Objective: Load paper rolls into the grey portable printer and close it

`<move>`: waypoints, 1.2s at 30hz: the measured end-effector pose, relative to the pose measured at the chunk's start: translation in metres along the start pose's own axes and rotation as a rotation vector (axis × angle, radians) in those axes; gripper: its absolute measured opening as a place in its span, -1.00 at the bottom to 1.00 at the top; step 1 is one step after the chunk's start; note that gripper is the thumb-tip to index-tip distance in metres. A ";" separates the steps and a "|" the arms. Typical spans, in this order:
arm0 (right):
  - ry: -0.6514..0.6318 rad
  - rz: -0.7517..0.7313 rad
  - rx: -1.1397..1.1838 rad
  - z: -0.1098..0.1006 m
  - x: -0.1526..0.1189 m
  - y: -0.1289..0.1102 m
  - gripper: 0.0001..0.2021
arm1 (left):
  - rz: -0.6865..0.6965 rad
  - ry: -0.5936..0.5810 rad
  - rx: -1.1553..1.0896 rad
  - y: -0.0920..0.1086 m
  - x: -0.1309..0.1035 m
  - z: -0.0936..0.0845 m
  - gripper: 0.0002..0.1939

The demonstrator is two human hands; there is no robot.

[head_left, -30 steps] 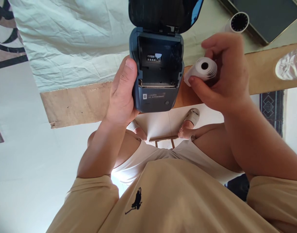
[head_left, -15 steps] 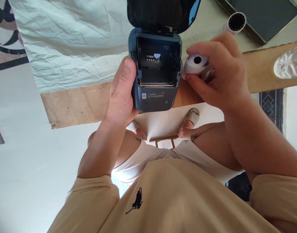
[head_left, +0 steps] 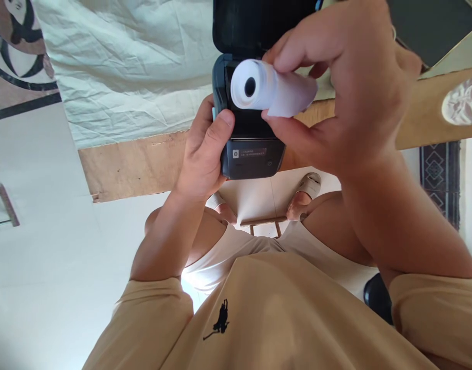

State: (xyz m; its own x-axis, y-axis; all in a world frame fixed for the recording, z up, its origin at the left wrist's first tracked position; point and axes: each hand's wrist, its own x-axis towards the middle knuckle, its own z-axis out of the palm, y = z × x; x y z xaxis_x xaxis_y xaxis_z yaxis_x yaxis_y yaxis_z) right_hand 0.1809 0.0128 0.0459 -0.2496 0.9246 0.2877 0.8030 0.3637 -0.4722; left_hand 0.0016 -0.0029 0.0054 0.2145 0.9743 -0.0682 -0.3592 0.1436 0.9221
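My left hand grips the left side of a dark blue portable label printer, thumb on its edge. The printer's black lid is swung up, and its paper bay faces me. Between the thumb and fingers of my right hand is a white paper roll, with a loose end of paper trailing to the right. The roll hangs over the bay and hides most of it; I cannot tell whether it touches the inside. One end of the roll, with its dark round core hole, points left.
A pale green cloth covers the table, whose bare wooden edge runs along the front. At the back right lies a dark flat tablet-like object. A clear plastic object stands near the right edge. My legs and a wooden rung are below.
My right hand has carried the paper roll left, from beside the printer to over its bay. The second roll at the back right is now hidden behind that hand. The left hand keeps its hold.
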 end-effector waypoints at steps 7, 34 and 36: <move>0.096 -0.217 -0.169 -0.004 0.002 -0.002 -0.85 | 0.037 -0.017 -0.001 -0.008 0.002 -0.007 -0.64; 0.312 -0.480 0.226 0.025 -0.020 0.010 -0.85 | 0.078 -0.176 -0.033 -0.009 0.005 -0.015 -0.31; 0.378 -0.419 0.257 0.025 -0.017 0.014 -0.87 | 0.074 -0.139 0.007 -0.006 0.003 -0.012 -0.30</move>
State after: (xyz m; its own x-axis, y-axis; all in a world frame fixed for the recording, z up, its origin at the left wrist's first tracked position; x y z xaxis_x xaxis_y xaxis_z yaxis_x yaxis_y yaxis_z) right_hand 0.1828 0.0047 0.0132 -0.2688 0.6102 0.7452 0.5100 0.7465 -0.4273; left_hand -0.0064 0.0016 -0.0051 0.3114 0.9488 0.0534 -0.3728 0.0703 0.9253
